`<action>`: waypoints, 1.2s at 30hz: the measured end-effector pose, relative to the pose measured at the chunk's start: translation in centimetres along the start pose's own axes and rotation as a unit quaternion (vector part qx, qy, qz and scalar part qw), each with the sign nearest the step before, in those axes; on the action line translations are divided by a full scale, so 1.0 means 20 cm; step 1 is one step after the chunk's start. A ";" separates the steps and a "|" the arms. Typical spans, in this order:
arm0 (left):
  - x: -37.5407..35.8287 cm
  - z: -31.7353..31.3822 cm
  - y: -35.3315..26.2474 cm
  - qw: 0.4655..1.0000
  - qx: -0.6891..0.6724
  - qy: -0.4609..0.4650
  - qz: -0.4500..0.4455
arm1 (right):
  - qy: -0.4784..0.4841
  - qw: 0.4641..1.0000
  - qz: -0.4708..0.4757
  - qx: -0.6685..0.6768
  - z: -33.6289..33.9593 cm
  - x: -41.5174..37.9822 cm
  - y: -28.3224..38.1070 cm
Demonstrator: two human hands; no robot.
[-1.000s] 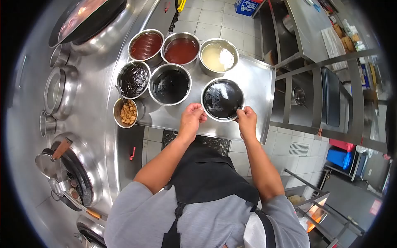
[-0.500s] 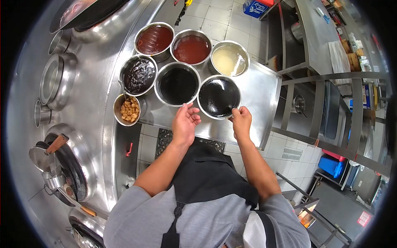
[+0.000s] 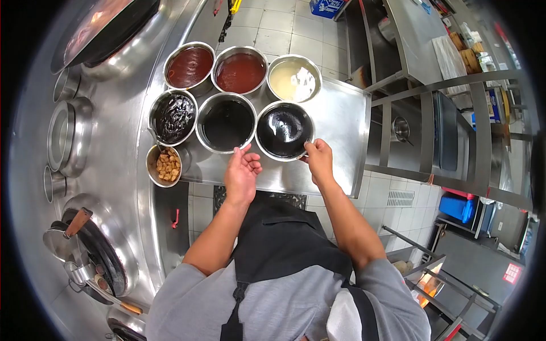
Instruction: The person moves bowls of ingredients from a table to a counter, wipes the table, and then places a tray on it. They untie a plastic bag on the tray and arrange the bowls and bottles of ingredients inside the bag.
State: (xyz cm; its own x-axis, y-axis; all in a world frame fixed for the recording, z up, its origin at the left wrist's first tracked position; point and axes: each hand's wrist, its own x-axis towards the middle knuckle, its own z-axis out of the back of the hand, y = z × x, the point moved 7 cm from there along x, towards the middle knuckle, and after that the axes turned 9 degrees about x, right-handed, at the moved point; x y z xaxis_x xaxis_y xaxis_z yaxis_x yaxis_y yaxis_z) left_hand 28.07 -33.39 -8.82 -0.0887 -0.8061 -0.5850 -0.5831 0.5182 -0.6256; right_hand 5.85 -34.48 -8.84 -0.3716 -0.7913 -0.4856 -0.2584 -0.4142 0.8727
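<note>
The round pot of dark liquid (image 3: pixel 285 131) sits on the shiny metal counter (image 3: pixel 341 122), and the right hand (image 3: pixel 319 161) has its fingers pinched on the rim. The left hand (image 3: pixel 242 177) is partly open, fingers a bit bent, holding nothing, at the near edge of the middle dark pot (image 3: pixel 226 123). Behind them are two red pots (image 3: pixel 241 70) and a pale yellow pot (image 3: pixel 294 79).

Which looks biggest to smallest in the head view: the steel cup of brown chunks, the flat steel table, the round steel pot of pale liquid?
1. Flat steel table
2. Round steel pot of pale liquid
3. Steel cup of brown chunks
</note>
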 end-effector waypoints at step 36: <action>-0.77 -0.97 1.27 0.571 0.619 0.532 0.088 | -0.567 0.782 0.219 0.140 2.14 -2.49 -0.25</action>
State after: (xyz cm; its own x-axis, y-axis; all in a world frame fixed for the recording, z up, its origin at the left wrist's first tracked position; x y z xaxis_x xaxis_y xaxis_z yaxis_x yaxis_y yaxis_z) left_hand -0.99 -13.30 -5.76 -0.8828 -0.0860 -0.4617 0.4690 -0.1090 -0.8765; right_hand -12.56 26.22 8.76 -0.9895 0.1439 -0.0153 -0.0118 0.0254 0.9996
